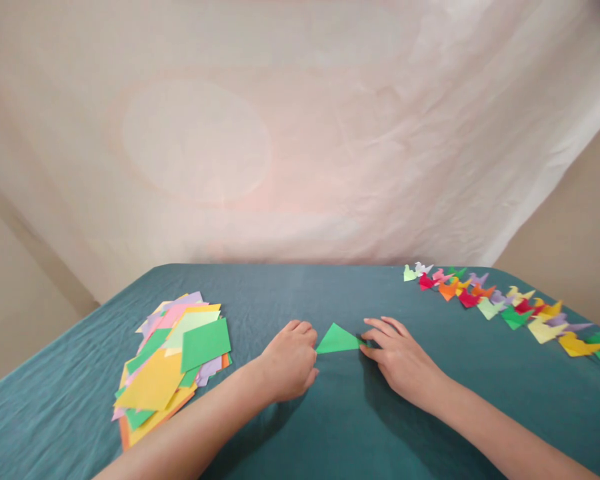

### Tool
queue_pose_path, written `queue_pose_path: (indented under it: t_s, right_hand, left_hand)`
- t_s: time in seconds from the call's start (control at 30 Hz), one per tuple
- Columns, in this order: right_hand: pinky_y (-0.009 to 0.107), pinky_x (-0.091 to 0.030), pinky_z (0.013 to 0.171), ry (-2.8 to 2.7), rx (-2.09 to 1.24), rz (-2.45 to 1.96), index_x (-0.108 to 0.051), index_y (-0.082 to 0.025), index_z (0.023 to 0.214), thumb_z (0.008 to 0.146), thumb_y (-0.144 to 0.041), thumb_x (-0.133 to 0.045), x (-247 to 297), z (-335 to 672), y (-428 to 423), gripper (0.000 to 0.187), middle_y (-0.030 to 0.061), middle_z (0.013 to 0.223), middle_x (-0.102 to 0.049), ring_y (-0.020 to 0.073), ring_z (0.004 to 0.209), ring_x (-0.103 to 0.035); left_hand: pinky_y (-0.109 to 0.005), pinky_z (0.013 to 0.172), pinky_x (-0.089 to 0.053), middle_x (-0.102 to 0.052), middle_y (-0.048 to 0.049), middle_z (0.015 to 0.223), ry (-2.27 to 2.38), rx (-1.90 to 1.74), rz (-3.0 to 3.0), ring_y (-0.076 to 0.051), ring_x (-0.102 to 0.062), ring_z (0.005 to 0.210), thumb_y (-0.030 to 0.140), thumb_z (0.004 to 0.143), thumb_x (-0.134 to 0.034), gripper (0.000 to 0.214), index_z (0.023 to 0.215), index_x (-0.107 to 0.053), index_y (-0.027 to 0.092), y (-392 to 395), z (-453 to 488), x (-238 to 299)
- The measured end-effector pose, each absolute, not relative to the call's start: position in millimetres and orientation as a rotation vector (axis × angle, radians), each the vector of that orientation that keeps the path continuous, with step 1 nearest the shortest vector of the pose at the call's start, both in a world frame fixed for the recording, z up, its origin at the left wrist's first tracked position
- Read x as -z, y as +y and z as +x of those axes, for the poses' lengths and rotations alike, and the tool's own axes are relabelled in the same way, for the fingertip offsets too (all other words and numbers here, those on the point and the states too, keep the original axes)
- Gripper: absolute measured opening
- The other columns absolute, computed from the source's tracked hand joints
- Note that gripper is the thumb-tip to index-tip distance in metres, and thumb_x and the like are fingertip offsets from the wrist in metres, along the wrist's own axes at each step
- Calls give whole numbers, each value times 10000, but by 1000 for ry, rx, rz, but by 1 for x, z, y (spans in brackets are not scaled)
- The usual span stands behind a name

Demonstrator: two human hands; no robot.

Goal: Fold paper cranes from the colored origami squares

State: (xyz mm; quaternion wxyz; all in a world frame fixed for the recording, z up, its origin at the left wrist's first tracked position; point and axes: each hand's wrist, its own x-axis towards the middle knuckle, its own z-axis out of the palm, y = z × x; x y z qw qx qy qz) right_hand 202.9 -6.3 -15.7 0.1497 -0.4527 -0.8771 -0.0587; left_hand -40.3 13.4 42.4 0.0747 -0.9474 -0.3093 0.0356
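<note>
Between my hands, a green paper (338, 341) folded into a triangle lies at the middle of the table, its peak pointing away from me. My left hand (291, 360) is closed at the triangle's left corner, the fingertips partly hidden behind the hand. At the right corner, my right hand (393, 353) pinches the paper between thumb and a finger, with its other fingers stretched out above.
To the left lies a loose pile of coloured paper sheets (155, 380). Several folded paper birds (515, 317) stand in rows along the table's right side. A dark green cloth (300, 290) covers the table, and a pale sheet (300, 133) hangs behind it.
</note>
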Motion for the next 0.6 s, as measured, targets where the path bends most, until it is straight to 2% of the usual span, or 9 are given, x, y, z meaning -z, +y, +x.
queue_pose_path:
  t_s: [0.2,0.43,0.6]
  right_hand:
    - [448,-250,1009,-2554,202,-1343,-702,-218,893,772,-38,-494,11,208,-6,301,58,983,-639,245,1163,-433]
    - [400,-330,948,-2544,54,-1370,-697,-225,907,772,-14,-437,4,212,-7,361,62,976,-632,223,1082,-488]
    - [363,-390,903,-2471,-162,-1391,-630,-220,1057,775,-45,-424,-5,216,-3,391,63,1078,-593,205,1033,-507]
  left_hand:
    - [-361,861,-377,-601,-101,846,-928,-131,-2813,-249,-504,932,379,784,-561,274,762,-694,140,10,-39,-45]
    - [-340,826,-403,-610,-91,795,-923,-18,-2894,-232,-547,854,340,775,-594,231,756,-664,120,21,-40,-39]
    - [-289,714,-409,-599,-31,728,-1077,229,-2998,-190,-556,762,435,783,-602,288,680,-621,167,44,-47,-16]
